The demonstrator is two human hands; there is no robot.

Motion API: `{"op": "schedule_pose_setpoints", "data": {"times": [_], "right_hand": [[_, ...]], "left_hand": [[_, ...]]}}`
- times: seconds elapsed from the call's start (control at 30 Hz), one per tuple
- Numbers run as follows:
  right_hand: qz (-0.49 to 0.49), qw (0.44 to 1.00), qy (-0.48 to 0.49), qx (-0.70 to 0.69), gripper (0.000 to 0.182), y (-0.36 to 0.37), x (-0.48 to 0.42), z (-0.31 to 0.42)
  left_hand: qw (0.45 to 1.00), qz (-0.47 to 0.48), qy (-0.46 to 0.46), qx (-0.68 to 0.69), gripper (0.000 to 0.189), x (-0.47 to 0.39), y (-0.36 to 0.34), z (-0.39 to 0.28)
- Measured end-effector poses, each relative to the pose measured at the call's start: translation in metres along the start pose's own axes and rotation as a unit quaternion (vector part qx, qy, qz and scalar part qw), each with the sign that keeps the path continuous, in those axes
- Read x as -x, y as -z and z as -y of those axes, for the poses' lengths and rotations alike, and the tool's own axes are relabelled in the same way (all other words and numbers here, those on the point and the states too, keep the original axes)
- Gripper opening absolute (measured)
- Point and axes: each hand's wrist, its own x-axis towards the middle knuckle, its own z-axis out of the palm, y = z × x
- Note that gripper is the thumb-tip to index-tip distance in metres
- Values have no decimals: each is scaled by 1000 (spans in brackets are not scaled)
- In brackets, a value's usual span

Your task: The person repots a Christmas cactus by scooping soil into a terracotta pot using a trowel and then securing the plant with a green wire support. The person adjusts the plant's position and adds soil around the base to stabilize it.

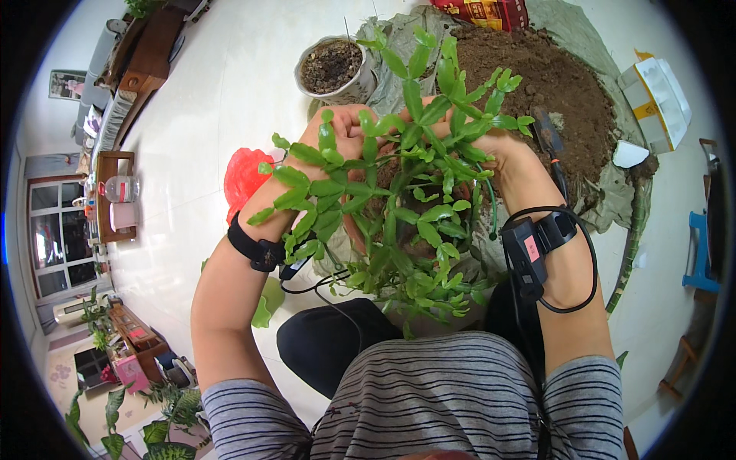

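Note:
A Christmas cactus point(328, 221) with flat, jointed green stems spreads in front of me. Between its stems I glimpse a brown pot rim point(352, 227) and soil. My left hand point(346, 127) is at the far left side of the plant, its fingers curled; whether they grip anything is hidden. On the far right side, leaves cover most of my right hand point(489, 144), so its fingers cannot be made out. A green coated wire point(493, 210) hangs below my right wrist, among the stems.
A white pot of soil point(330, 72) stands beyond my left hand. Dark soil point(552, 75) is heaped on a plastic sheet point(581, 34), with a hand trowel point(549, 138) on it. A red plastic bag point(244, 178) lies left, a white foam box point(655, 103) right.

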Motion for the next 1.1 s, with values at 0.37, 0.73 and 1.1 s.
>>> {"op": "schedule_pose_setpoints", "data": {"times": [0.37, 0.73, 1.1], "right_hand": [[9, 999, -38, -32, 27, -15, 16, 31], [-39, 999, 3, 25, 27, 8, 26, 32], [-36, 999, 12, 29, 19, -6, 22, 39]], "left_hand": [[983, 41, -6, 177, 23, -2, 11, 13], [962, 0, -77, 263, 22, 2, 6, 30], [942, 42, -89, 321, 26, -2, 7, 52]]}}
